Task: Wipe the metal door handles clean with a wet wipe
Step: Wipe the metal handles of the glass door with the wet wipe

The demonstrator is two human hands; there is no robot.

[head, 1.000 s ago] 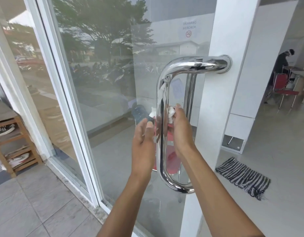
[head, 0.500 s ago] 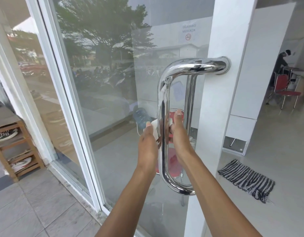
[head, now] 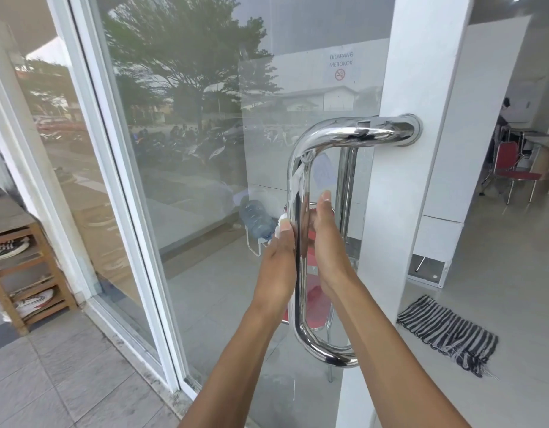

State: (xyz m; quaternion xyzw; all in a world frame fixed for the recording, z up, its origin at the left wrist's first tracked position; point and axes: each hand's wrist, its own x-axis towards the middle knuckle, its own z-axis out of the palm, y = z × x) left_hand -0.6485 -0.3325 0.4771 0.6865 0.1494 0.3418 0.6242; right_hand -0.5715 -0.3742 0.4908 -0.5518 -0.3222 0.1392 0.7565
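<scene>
A polished chrome D-shaped door handle (head: 335, 139) is fixed to the white frame of a glass door. My left hand (head: 278, 261) presses against the left side of its vertical bar, with a white wet wipe (head: 281, 222) pinched at the fingertips. My right hand (head: 327, 242) sits against the bar's right side, fingers pointing up; the wipe is hidden there. A second handle bar (head: 347, 193) shows behind the glass.
The white door frame (head: 399, 211) stands right of the handle. A striped floor mat (head: 449, 332) lies inside on the tiled floor. A wooden shoe rack (head: 35, 264) stands at the left. Red chairs (head: 514, 168) and a person are far right.
Both hands have closed in on the vertical bar from either side. The wipe now shows only at the left fingertips.
</scene>
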